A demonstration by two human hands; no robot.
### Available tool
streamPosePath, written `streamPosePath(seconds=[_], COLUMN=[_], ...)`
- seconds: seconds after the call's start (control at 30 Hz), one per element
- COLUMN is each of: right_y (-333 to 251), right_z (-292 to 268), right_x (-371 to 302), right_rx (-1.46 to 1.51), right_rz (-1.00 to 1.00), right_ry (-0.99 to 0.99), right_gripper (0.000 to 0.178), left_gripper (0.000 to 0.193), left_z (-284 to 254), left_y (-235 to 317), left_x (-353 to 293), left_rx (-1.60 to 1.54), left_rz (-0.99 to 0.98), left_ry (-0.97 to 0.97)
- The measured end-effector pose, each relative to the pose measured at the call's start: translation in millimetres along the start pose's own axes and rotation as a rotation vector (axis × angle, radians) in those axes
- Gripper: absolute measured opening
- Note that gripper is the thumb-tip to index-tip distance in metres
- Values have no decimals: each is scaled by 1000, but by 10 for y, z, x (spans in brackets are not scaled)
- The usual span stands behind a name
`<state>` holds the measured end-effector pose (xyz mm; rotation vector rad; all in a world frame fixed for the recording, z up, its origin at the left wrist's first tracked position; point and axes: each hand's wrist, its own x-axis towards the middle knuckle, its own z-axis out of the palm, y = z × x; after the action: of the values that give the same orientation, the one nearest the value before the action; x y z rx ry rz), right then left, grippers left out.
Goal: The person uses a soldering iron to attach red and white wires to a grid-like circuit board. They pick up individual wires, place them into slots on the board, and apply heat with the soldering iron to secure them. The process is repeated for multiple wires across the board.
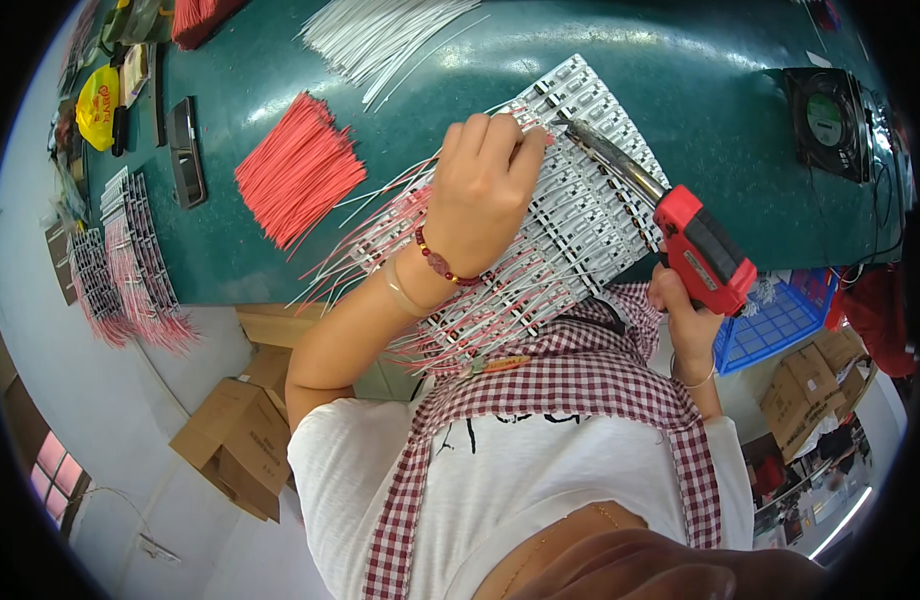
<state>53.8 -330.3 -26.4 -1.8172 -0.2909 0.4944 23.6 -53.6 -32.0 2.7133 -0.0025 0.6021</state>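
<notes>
Soldering gun (683, 222) is slanting up-left from the gripping right hand (689, 318) toward the left hand (488, 175), fingers curled, hold unclear.

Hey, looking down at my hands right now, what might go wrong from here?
Burn: the tip of the red soldering gun in your right hand sits close to your left hand; if hot, a slip could burn your fingers.
Snag: loose pink and white wires trail across the panel and might catch on your bracelet.
Knock: the panel appears to overhang the green table, so leaning in could shift it.
</notes>
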Motion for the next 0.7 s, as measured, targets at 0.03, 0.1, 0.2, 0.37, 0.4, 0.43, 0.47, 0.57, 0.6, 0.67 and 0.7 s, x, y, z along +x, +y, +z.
streamPosePath(seconds=[0.03,0.1,0.2,0.37,0.4,0.43,0.47,0.57,0.6,0.67,0.7], right_y=[27,65,86,84,86,88,89,55,40,7,-17], right_z=[-3,-16,-36,-40,-42,-44,-45,-35,-41,-56,-55], right_x=[-14,-38,-58,-53,-53,-54,-55,-64,-68,-71,-60], right_rx=[-3,23,85,50,30,10,-10,49,58,77,89], right_rz=[10,69,162,151,136,121,106,106,109,114,121], right_ry=[2,12,24,-5,-10,-15,-20,19,24,34,28], right_gripper=[27,28,31,29,29,29,28,27,27,28,27], left_gripper=[23,24,23,23,23,23,23,22,22,21,21], left_z=[54,84,87,99,101,102,103,105,106,111,112], left_y=[-3,1,13,20,20,19,18,21,21,21,21], left_x=[-22,-36,-40,-49,-50,-49,-48,-52,-52,-54,-53], left_rx=[-20,-36,-25,-18,-16,-14,-12,1,3,6,7], left_rz=[-9,-24,-39,-40,-39,-39,-38,-43,-44,-45,-44], left_ry=[-3,-11,-22,-26,-27,-27,-27,-33,-34,-36,-34])
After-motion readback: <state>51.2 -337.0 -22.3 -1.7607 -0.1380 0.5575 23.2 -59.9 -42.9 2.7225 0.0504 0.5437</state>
